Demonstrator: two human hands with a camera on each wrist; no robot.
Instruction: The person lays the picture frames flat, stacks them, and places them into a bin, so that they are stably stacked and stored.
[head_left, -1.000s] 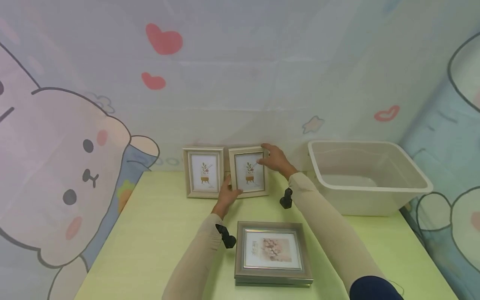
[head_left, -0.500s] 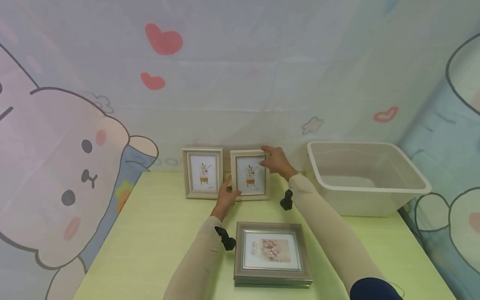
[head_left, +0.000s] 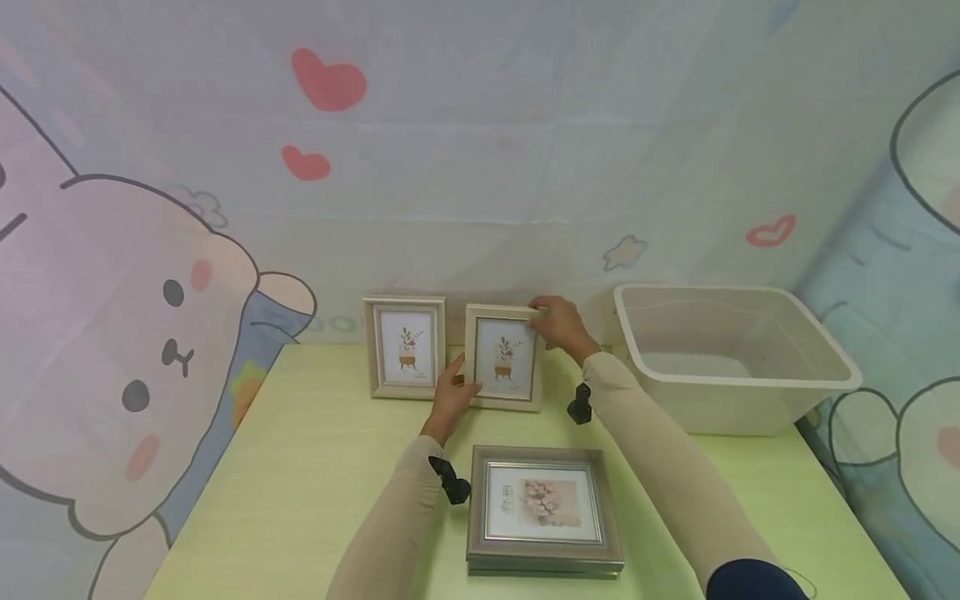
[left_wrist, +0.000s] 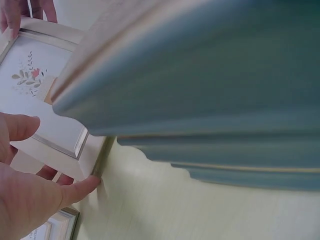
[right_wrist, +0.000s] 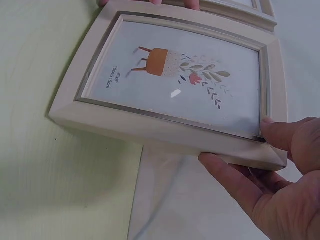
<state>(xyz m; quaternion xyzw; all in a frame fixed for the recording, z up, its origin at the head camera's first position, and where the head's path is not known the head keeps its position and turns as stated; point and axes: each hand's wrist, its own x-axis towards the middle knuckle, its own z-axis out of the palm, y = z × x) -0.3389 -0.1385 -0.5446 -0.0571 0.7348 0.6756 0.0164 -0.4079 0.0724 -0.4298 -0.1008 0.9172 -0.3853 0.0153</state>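
Note:
A cream picture frame (head_left: 504,358) with a potted-plant print stands on the table between both hands, its bottom edge toward me. My left hand (head_left: 450,404) holds its lower left side, thumb in front; in the left wrist view, fingers of that hand (left_wrist: 30,192) reach behind the frame. At the upper right corner my right hand (head_left: 561,325) pinches the frame, thumb on the front, as the right wrist view of the hand (right_wrist: 285,185) shows. A matching cream frame (head_left: 377,350) stands upright just to the left, near the wall.
Nearer to me lies a stack of larger silver-brown picture frames (head_left: 611,521), its edge looming large in the left wrist view. A white plastic tub (head_left: 720,404) stands at the right. Behind the pale green table (head_left: 285,483) hangs a cartoon-printed backdrop (head_left: 487,167).
The held frame has straightened from a slight tilt and shifted a little to the right and toward me. Both hands keep their hold, the right one moving slightly right.

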